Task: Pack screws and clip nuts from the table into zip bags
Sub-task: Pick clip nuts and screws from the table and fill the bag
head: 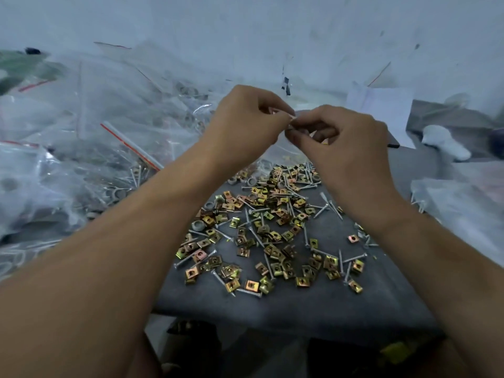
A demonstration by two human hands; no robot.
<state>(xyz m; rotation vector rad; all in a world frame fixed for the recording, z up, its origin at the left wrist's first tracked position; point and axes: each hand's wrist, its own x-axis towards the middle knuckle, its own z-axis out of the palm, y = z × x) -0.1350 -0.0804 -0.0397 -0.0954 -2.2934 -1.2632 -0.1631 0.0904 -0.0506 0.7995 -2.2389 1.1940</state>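
— Where are the clip nuts (272, 236)?
— Brass-yellow squares, strewn flat across the frame's centre and lower middle.
— The screws (328, 204)?
— Thin, silver, lying mixed among them at all angles.
— The zip bag (283, 144)?
— Clear, held up just above the pile, upper centre; its contents cannot be made out.
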